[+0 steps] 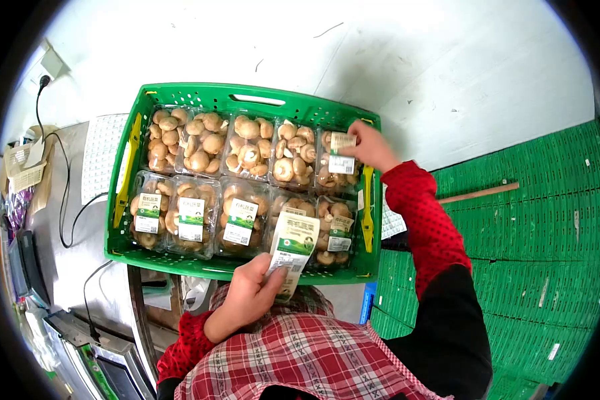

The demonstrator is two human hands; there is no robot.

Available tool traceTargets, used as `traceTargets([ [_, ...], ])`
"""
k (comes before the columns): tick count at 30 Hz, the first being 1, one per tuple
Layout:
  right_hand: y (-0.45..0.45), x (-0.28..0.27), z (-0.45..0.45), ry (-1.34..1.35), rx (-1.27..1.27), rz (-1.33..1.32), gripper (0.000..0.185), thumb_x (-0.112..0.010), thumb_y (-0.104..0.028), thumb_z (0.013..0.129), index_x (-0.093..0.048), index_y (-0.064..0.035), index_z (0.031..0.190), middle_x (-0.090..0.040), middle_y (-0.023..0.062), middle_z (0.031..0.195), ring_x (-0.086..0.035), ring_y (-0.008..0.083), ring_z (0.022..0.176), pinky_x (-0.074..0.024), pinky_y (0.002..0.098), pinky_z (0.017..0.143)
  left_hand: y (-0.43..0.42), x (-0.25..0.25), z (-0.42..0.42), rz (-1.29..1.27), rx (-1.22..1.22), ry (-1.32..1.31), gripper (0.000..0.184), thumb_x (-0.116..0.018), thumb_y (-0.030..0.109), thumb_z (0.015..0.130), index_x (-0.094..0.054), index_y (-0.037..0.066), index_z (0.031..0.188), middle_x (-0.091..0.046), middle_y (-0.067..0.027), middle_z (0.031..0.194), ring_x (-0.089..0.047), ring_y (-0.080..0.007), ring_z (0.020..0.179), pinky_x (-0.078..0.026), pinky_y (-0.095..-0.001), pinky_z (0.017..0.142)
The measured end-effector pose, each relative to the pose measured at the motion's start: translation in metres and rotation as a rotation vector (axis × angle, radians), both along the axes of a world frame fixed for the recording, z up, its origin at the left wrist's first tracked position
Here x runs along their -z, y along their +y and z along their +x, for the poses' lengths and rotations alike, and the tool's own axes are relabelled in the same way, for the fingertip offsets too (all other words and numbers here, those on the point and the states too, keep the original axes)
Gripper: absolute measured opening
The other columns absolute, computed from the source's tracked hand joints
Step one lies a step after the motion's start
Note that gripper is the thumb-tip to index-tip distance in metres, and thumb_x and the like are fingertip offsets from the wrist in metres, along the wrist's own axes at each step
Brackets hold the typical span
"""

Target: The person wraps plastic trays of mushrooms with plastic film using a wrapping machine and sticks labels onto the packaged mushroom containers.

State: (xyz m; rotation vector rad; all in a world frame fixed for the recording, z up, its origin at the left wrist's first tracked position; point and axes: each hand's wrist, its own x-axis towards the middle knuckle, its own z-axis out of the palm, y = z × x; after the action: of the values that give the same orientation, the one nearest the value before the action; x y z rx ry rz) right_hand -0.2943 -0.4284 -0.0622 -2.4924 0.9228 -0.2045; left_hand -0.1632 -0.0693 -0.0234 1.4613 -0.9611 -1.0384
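Apparently light, easily creased; beige-green-white rectangular label stack (pixel 295 243) gripped in left hand (pixel 250 288); right hand (pixel 375 148) pinching matching single label (pixel 342 163) over clear-plastic mushroom pack (pixel 325 179); edges best hold.

Holding label stack (pixel 296 241) in left hand (pixel 249 292); touching label (pixel 342 164) with right hand (pixel 375 145), over rightmost far-row mushroom pack (pixel 326 179) in green crate (pixel 180 265). Wearing checked apron (pixel 280 347), red dotted sleeves (pixel 423 217).

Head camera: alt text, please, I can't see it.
A person's right hand touches a label on the rightmost back-row mushroom pack, while the left hand holds a stack of labels over a green crate. The crate holds two rows of five packs; the other four back-row packs show no labels.
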Motion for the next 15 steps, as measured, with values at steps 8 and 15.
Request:
traceTargets([
  [8, 0.092, -0.046, 0.037, -0.182, -0.239, 0.703, 0.039, -0.076, -0.022, 0.073, -0.059, -0.0034, 0.102, -0.059, 0.0120, 0.096, -0.061, 0.0183, 0.082, -0.0499, 0.0304, 0.068, 0.001, -0.002, 0.026, -0.093, -0.030, -0.324, 0.015, -0.057, 0.002, 0.085, -0.057, 0.001, 0.100, -0.055, -0.0156, 0.083, -0.057, -0.0341, 0.070, -0.047, -0.0370, 0.061],
  [15, 0.191, -0.063, 0.036, -0.384, -0.400, 0.591, 0.016, -0.071, -0.010, 0.077, -0.066, -0.0025, 0.090, -0.063, 0.0094, 0.073, -0.059, 0.0153, 0.061, -0.0442, 0.0284, 0.055, -0.007, -0.013, 0.037, -0.272, -0.058, -0.417, 0.014, -0.069, 0.002, 0.078, -0.063, 0.000, 0.090, -0.063, -0.0126, 0.090, -0.062, -0.0224, 0.073, -0.050, -0.0329, 0.062],
])
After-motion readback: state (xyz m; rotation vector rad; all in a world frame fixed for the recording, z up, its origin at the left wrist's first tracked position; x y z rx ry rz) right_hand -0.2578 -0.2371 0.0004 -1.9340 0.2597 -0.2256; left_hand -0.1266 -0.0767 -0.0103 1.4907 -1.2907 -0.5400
